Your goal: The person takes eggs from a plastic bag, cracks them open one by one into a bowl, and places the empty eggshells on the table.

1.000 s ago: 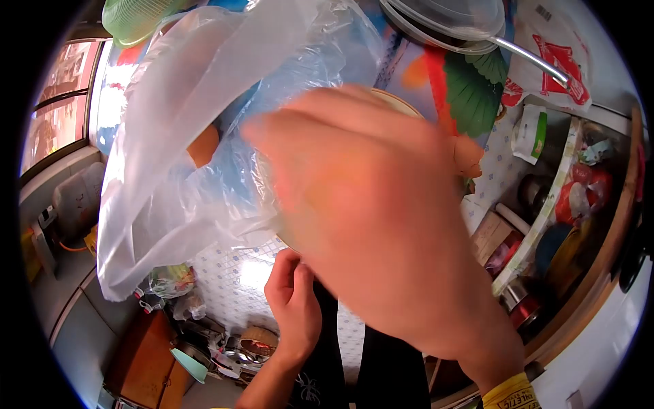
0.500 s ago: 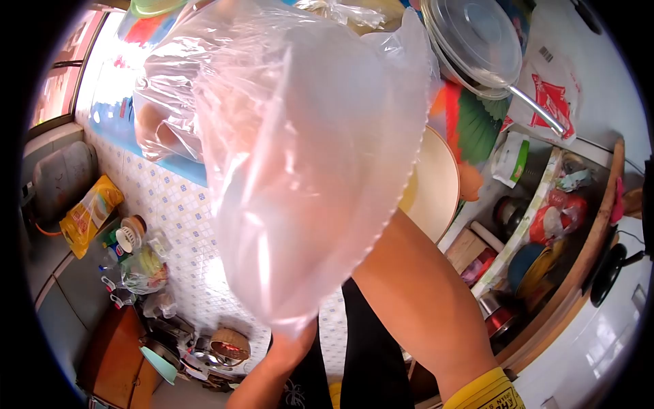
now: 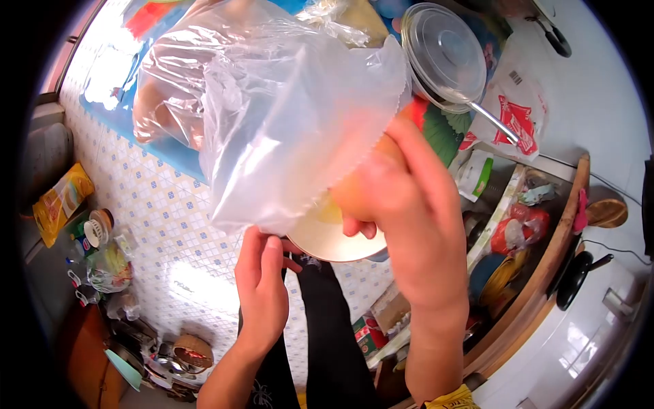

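On my cam, L hand (image 3: pixel 262 286) points fwd, nr. bowl (image 3: pixel 334 244) rim. R hand (image 3: pixel 412 198) curls beside plastic bag (image 3: pixel 272 129). Can't tell either grip.

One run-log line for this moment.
plastic bag: hides part of bowl | left hand: at bowl's rim | right hand: over bowl, at bag's edge | grips: unclear

A kitchen, apparently in a home: cream bowl (image 3: pixel 334 243), clear lid (image 3: pixel 446 54), woven basket (image 3: pixel 193 350), patterned floor (image 3: pixel 160 201).
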Motion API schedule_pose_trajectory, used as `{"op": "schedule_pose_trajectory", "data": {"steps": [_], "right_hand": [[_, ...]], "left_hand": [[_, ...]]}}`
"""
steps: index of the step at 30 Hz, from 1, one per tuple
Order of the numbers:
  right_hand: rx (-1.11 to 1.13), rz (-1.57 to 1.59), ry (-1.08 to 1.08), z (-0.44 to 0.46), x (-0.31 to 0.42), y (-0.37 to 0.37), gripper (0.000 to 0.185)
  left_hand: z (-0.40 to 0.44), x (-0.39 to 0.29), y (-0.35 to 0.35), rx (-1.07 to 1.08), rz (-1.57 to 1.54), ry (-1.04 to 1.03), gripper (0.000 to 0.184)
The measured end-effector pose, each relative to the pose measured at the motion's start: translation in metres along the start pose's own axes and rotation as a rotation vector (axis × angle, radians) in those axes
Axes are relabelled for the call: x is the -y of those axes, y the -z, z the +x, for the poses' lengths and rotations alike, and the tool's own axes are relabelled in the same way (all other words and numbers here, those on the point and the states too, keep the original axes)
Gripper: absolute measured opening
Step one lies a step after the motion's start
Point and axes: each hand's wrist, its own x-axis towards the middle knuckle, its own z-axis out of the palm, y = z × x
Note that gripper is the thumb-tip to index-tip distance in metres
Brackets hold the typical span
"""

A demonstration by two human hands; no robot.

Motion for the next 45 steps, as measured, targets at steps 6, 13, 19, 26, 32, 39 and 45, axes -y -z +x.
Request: {"op": "schedule_pose_trajectory", "data": {"steps": [6,13,19,26,32,39,45], "right_hand": [[-0.071,0.533,-0.297,-0.034,-0.027,0.035,0.044],[0.041,0.954,-0.415,-0.056,-0.045,0.070,0.044],[-0.104,0.412,-0.300,-0.066,-0.053,0.067,0.038],[-0.178,-0.878,0.418,-0.066,-0.078,0.067,0.032],[-0.063,-0.951,0.635,-0.060,-0.079,0.063,0.034],[-0.172,-0.976,0.630,-0.073,-0.073,0.067,0.027],[-0.151,-1.091,0.720,-0.062,-0.091,0.076,0.032]], "left_hand": [[0.002,-0.001,-0.019,-0.022,0.028,-0.051,0.037],[0.011,0.021,-0.041,-0.078,0.065,-0.201,0.030],[0.015,0.030,-0.047,-0.131,0.015,-0.302,0.032],[0.021,0.038,-0.045,-0.151,0.019,-0.401,0.039],[0.018,0.033,-0.043,-0.141,0.052,-0.362,0.041],[0.022,0.037,-0.042,-0.143,0.093,-0.428,0.042],[0.023,0.038,-0.044,-0.168,0.050,-0.432,0.041]]}}
